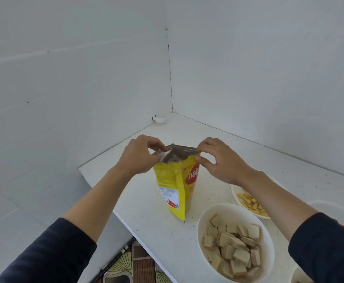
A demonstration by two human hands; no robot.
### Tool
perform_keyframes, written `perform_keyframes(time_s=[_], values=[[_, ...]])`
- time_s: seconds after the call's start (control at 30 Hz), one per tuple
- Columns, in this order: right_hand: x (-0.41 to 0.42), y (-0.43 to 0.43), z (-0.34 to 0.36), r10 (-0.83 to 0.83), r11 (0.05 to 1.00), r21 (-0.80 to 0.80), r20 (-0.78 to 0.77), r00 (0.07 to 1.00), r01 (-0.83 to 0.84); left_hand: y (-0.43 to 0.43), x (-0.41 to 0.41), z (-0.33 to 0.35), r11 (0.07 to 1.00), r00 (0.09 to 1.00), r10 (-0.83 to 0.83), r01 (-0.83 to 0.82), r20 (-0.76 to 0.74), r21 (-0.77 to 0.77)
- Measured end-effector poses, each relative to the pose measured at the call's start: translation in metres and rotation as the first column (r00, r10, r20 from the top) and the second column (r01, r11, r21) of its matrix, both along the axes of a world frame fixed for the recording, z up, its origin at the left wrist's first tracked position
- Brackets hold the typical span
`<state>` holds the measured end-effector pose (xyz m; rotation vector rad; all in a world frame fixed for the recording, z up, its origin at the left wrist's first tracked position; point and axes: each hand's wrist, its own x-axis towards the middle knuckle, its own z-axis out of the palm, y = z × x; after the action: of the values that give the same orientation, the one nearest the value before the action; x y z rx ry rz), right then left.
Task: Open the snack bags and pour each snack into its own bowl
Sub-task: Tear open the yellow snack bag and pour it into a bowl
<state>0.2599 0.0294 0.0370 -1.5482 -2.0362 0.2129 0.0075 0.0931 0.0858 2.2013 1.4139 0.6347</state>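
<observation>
A yellow snack bag point(177, 184) stands upright on the white table point(146, 201), its top open and the silver lining showing. My left hand point(140, 154) pinches the left edge of the bag's mouth. My right hand point(220, 160) pinches the right edge, its thumb on the yellow front. A white bowl point(267, 242) at the front right holds several square wafer pieces. Behind it, a second white bowl point(236, 195) holds yellow stick snacks, partly hidden by my right forearm.
Two more white bowls show at the right edge: a bowl rim point(338, 209) behind my right sleeve and a bowl edge point(297, 274) at the bottom. White walls meet in a corner behind the table. The table's left edge drops to a patterned floor point(134, 266).
</observation>
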Motion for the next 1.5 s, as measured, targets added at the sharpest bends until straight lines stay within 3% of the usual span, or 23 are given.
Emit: perform_keyframes(time_s=[0.1,0.2,0.37,0.47,0.6,0.7,0.87,1.0,1.07,1.13,1.33,1.5], values=[[0.0,-0.003,-0.003,-0.03,0.999,0.011,-0.001,1.0,0.03,0.0,-0.008,0.0,1.0,0.999,0.014,-0.014,0.046,-0.011],[-0.01,-0.003,-0.001,0.025,0.999,0.035,-0.07,0.997,-0.022,-0.007,0.0,0.004,0.999,1.0,-0.029,0.029,-0.008,-0.017],[-0.018,-0.007,0.002,0.113,0.993,-0.004,-0.1,0.989,-0.114,-0.016,0.003,0.005,0.973,0.994,-0.111,0.113,0.023,-0.203],[-0.011,-0.008,0.003,0.042,0.999,-0.02,-0.076,0.996,-0.044,-0.012,-0.006,0.007,0.988,0.999,-0.045,0.043,-0.012,-0.148],[-0.011,-0.01,0.006,-0.027,0.999,-0.03,0.007,1.0,0.027,-0.004,-0.02,0.011,0.976,0.998,0.05,-0.042,0.029,-0.215],[-0.018,-0.011,0.006,-0.046,0.999,-0.004,-0.022,0.999,0.046,-0.009,-0.016,0.011,0.978,0.997,0.06,-0.051,0.038,-0.204],[-0.028,-0.017,0.007,0.086,0.993,-0.074,-0.106,0.991,-0.095,-0.027,-0.006,0.009,0.977,0.993,-0.033,0.056,0.113,-0.204],[-0.03,-0.021,0.011,0.096,0.993,-0.055,-0.118,0.988,-0.103,-0.022,-0.012,0.006,0.991,0.998,0.021,-0.011,0.067,-0.135],[-0.027,-0.023,0.013,0.093,0.993,-0.057,-0.143,0.985,-0.102,-0.014,-0.022,0.006,0.986,0.988,0.089,-0.07,0.126,-0.149],[-0.027,-0.026,0.013,0.106,0.993,-0.039,-0.122,0.987,-0.111,-0.012,-0.027,0.005,0.979,0.971,0.111,-0.07,0.21,-0.193],[-0.04,-0.03,0.018,0.153,0.988,0.017,-0.014,0.988,-0.153,-0.024,-0.012,-0.008,0.99,0.964,-0.001,0.039,0.266,-0.135],[-0.053,-0.025,0.016,0.209,0.976,0.049,0.096,0.973,-0.214,-0.035,-0.009,-0.016,0.987,0.924,0.0,0.061,0.382,-0.147]])
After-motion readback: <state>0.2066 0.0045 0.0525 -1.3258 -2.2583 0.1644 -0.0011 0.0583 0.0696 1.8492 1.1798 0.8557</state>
